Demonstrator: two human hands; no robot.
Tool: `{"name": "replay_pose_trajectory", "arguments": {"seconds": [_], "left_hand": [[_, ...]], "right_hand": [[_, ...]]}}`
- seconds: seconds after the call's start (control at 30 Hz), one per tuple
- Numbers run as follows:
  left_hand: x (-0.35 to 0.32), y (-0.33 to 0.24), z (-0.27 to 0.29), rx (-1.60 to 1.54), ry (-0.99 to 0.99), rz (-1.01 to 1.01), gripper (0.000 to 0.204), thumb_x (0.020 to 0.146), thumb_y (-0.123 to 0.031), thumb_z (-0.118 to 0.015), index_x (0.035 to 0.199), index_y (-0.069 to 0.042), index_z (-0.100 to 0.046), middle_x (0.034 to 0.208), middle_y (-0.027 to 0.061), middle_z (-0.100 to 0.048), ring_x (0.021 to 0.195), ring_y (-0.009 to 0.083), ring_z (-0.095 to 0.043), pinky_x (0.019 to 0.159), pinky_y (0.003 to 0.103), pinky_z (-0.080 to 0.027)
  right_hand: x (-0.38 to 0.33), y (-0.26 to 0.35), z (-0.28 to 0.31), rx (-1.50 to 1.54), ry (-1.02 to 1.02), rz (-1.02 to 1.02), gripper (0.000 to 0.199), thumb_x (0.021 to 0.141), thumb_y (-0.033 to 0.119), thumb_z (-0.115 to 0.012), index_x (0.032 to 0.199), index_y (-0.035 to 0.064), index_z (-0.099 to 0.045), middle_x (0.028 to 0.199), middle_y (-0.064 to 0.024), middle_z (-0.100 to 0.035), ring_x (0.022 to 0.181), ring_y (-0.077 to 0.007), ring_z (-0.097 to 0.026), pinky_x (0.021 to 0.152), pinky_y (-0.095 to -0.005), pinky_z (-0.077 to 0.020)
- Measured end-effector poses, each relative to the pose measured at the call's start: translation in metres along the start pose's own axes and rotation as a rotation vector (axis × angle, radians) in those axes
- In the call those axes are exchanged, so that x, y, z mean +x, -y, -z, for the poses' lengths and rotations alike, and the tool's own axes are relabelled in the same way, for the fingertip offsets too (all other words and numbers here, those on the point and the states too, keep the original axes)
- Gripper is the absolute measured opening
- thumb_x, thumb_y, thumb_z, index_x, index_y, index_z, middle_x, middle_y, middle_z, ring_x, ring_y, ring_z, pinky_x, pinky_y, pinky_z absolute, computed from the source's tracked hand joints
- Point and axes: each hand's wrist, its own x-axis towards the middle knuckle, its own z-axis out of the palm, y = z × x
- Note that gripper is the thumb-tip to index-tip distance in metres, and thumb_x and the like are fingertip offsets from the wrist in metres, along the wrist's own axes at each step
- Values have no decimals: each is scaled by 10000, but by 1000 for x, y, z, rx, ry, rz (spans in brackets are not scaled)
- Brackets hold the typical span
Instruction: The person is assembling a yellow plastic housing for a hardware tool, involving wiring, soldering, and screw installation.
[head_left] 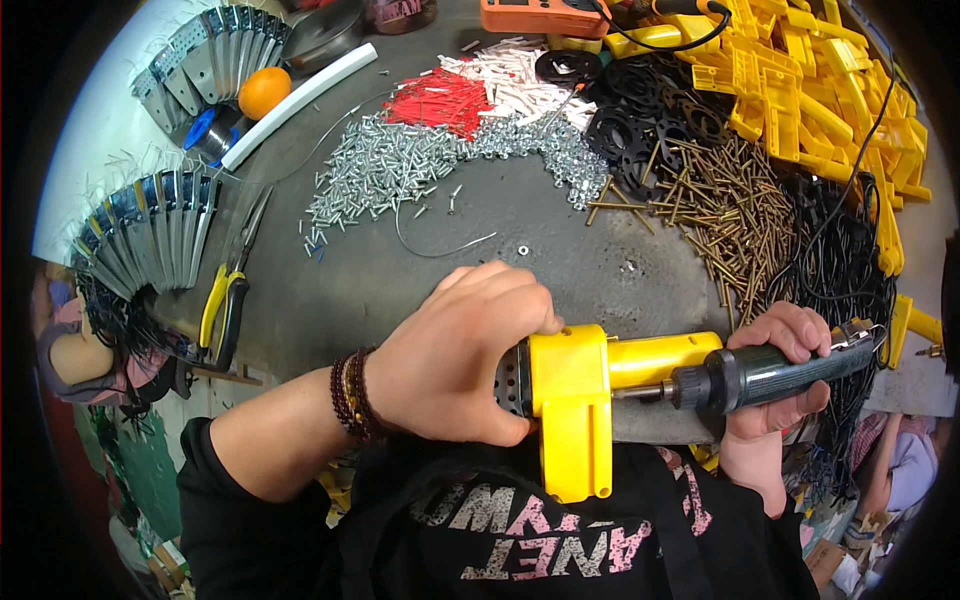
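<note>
My left hand [470, 355] is closed around a yellow plastic housing [575, 430] with a perforated dark metal part [512, 380] at its left side. A yellow handle-like tube [660, 357] juts out to the right of it. My right hand [780, 370] grips a dark electric screwdriver [790, 375], held level. Its bit [643, 391] points left, with the tip at the housing's right side; whether it sits on a screw is hidden. A lone nut [523, 250] and a thin wire [440, 250] lie on the table beyond my hands.
Piles of silver screws [375, 165], red sleeves [437, 102], white pieces [515, 75], black rings [625, 130], long brass-coloured screws [735, 215] and yellow housings [790, 80] ring the far side. Yellow-handled pliers [225, 305], metal plates [150, 235] and a solder spool [212, 135] lie left. Black cords [830, 250] lie right.
</note>
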Motion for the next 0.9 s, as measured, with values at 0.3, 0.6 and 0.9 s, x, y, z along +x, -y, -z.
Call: {"name": "replay_pose_trajectory", "arguments": {"seconds": [0.3, 0.6, 0.9], "left_hand": [[-5, -11, 0, 73, 8, 17, 603, 546, -234, -813, 1064, -29, -582, 966, 110, -560, 952, 310, -535, 871, 380, -365], [20, 8, 31, 303, -130, 89, 275, 765, -135, -755, 982, -15, -636, 917, 120, -633, 875, 280, -638, 768, 359, -518], [37, -4, 16, 850, -13, 115, 45, 809, -57, -613, 831, -34, -580, 843, 134, -566, 810, 299, -612, 717, 394, -506]], "right_hand": [[-7, -1, 1, -82, 6, -20, 465, 685, 57, -870, 983, 252, -571, 1123, 64, -513, 985, -55, -561, 1091, -389, -376], [-8, 4, 7, -207, 65, -30, 639, 743, 178, -851, 1283, 312, -537, 1266, 23, -506, 1048, -110, -535, 1096, -404, -354], [-8, -1, 3, -103, 10, -40, 642, 743, 115, -834, 1282, 255, -515, 1158, 19, -480, 1047, -126, -526, 1092, -404, -340]]}}
